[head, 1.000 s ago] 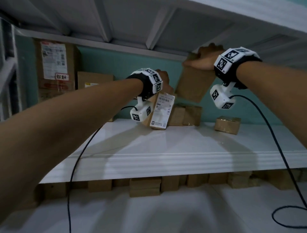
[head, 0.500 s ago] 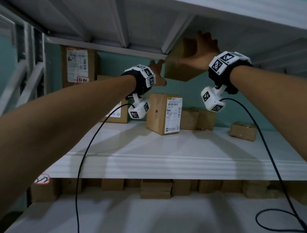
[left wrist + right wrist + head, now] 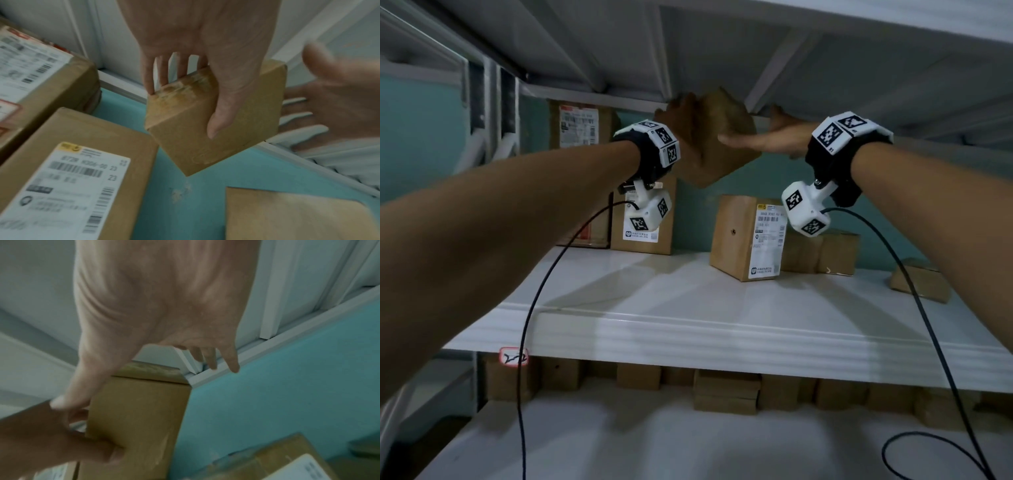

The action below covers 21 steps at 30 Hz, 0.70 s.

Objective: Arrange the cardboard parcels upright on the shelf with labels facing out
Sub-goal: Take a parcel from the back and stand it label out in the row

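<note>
A plain brown cardboard parcel (image 3: 726, 154) is held tilted high up, just below the upper shelf's underside. My left hand (image 3: 688, 130) grips it, thumb on the near face (image 3: 218, 116) and fingers behind. No label shows on its visible faces (image 3: 236, 142). My right hand (image 3: 767, 137) is open beside the parcel's right side, fingers spread (image 3: 339, 100); in the right wrist view its thumb (image 3: 68, 395) lies by the parcel (image 3: 139, 418). A labelled parcel (image 3: 750, 240) stands upright on the white shelf (image 3: 688, 308).
Two labelled parcels (image 3: 643, 226) (image 3: 582, 137) stand at the shelf's back left. Small plain boxes (image 3: 825, 253) sit at the back, and a flat one (image 3: 921, 284) lies far right. Several boxes (image 3: 726, 390) line the lower shelf. Wrist cables (image 3: 527, 308) hang in front.
My left hand set the labelled parcel upright on the shelf and let go. It then rose and took the plain parcel from my right hand, which has opened.
</note>
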Tool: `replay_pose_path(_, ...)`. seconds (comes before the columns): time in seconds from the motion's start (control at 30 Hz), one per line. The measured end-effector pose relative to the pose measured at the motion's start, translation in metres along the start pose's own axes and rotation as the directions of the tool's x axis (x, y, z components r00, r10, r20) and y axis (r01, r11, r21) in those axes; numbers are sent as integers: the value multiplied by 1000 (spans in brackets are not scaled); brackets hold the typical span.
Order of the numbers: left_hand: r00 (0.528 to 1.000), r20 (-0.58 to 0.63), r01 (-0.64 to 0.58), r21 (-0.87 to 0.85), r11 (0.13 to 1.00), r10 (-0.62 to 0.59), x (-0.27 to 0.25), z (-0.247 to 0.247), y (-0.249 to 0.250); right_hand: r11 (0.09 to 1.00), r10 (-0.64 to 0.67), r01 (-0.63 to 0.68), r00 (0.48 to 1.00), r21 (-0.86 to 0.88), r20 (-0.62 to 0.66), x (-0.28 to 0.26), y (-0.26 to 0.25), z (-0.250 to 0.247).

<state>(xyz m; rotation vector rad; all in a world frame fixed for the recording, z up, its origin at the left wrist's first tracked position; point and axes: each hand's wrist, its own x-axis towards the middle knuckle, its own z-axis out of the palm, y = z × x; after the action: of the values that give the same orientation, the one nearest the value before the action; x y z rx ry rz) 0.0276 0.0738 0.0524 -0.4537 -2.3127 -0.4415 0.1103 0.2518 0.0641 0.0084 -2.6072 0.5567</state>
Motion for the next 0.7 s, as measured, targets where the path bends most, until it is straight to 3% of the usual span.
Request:
replay_pose_path(0.13, 999, -15, 48, -20, 999, -49, -2, -1, -17, 906, 152, -27, 952, -422, 265, -14, 6, 14)
replay_pose_path(0.23, 999, 10, 46, -46, 998, -46, -4, -4, -21, 848, 208, 19, 907, -529, 366, -14, 9, 24)
replay_pose_path(0.43, 995, 69, 79, -147, 986, -70, -3, -1, -6, 789, 303, -56, 902, -612, 307, -25, 22, 17)
replay_pose_path(0.7, 987, 159, 43, -156, 987, -17, -9, 2, 3, 746, 301, 16, 884, -665, 359, -24, 28, 10)
